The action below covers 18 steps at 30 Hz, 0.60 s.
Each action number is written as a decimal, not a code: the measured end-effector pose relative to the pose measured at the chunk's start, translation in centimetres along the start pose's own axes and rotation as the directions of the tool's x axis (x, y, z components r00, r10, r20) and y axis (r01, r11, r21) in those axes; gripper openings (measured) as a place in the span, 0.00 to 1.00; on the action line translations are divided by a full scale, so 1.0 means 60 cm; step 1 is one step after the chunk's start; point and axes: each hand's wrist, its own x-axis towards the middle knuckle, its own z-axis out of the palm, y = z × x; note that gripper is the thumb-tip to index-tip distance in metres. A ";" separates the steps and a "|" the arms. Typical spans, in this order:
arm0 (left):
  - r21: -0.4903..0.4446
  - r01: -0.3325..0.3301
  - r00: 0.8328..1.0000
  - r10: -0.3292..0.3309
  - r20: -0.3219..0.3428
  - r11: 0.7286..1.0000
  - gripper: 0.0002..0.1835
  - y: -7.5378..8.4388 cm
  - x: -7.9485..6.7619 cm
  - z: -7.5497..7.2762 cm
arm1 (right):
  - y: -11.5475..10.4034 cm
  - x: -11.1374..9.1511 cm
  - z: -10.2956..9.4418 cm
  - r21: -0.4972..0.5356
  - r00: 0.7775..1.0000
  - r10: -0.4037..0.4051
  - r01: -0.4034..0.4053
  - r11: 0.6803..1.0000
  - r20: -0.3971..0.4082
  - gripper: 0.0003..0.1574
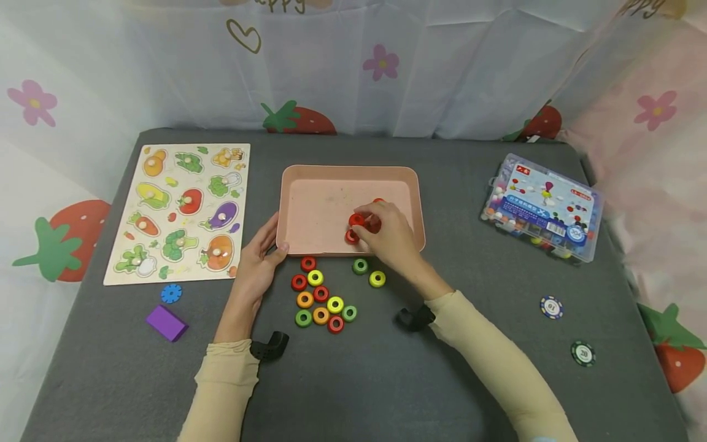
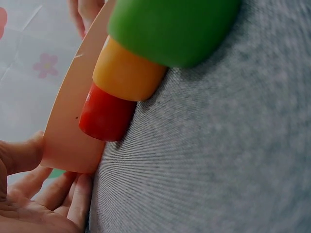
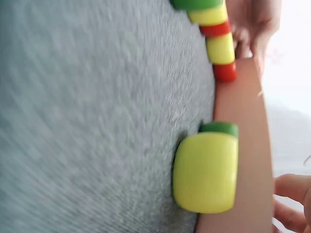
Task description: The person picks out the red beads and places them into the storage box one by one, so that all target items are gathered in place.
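Observation:
My left hand (image 1: pixel 256 264) holds the left side of a pink tray (image 1: pixel 317 209), thumb over the rim and fingers along its outer wall. In the left wrist view, that thumb and those fingers meet the tray's corner. Over the right part of the tray, my right hand (image 1: pixel 389 236) pinches a red ring (image 1: pixel 356 219) between thumb and forefinger. Another red ring (image 1: pixel 350 237) lies just below it in the tray, and more red shows under and behind the hand. In front of the tray are several loose rings, among them an orange ring (image 1: pixel 305 299) and a yellow ring (image 1: pixel 377 279).
A vegetable puzzle board (image 1: pixel 207 175) lies left of the tray, with a blue disc (image 1: pixel 171 293) and purple block (image 1: pixel 167 323) in front. At the right are a clear plastic box (image 1: pixel 544 209), a blue-and-white chip (image 1: pixel 552 307) and a dark green chip (image 1: pixel 583 353).

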 end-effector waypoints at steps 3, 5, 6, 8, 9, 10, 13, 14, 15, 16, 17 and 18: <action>-0.008 -0.005 1.000 0.005 0.002 1.000 0.33 0.000 0.000 -0.001 | 0.004 0.011 0.004 -0.028 1.000 0.022 -0.022 0.999 0.008 0.19; -0.010 -0.007 1.000 0.007 0.005 1.000 0.33 0.000 0.001 0.000 | 0.006 0.015 0.004 -0.042 0.999 0.042 -0.041 0.998 0.017 0.19; -0.013 -0.008 1.000 0.008 0.007 1.000 0.33 0.000 0.001 0.000 | 0.006 0.015 0.004 -0.051 0.999 0.050 -0.049 0.998 0.022 0.19; -0.014 -0.004 1.000 0.004 0.006 1.000 0.33 0.000 0.001 0.000 | 0.006 0.016 0.004 -0.065 0.998 0.059 -0.057 0.996 0.032 0.19; -0.014 -0.001 1.000 0.001 0.006 1.000 0.33 0.000 0.001 0.000 | 0.006 0.016 0.004 -0.072 0.998 0.060 -0.058 0.996 0.035 0.19; -0.014 0.001 1.000 -0.001 0.005 1.000 0.33 0.000 0.001 0.000 | 0.006 0.016 0.004 -0.075 0.997 0.061 -0.058 0.995 0.039 0.18; -0.020 0.008 1.000 -0.008 0.007 1.000 0.33 0.000 0.001 0.000 | 0.005 0.014 0.002 -0.076 0.997 0.062 -0.058 0.995 0.048 0.18; -0.018 0.010 1.000 -0.010 0.007 1.000 0.33 0.000 0.001 0.000 | 0.003 0.011 0.000 -0.071 0.997 0.058 -0.055 0.996 0.054 0.19; -0.016 0.010 1.000 -0.010 0.007 1.000 0.33 0.000 0.001 0.000 | 0.000 0.009 -0.002 -0.065 0.997 0.052 -0.048 0.997 0.061 0.19; -0.016 0.008 1.000 -0.008 0.007 1.000 0.33 0.001 0.001 0.000 | -0.003 0.005 -0.004 -0.056 0.997 0.041 -0.037 0.998 0.068 0.19; -0.016 0.006 1.000 -0.006 0.007 1.000 0.33 0.001 0.001 0.000 | -0.008 0.002 -0.006 -0.047 0.997 0.023 -0.019 0.999 0.077 0.20; -0.013 0.001 1.000 -0.001 0.006 1.000 0.33 0.001 0.001 0.000 | -0.014 -0.003 -0.007 -0.040 0.996 -0.001 0.004 0.999 0.089 0.20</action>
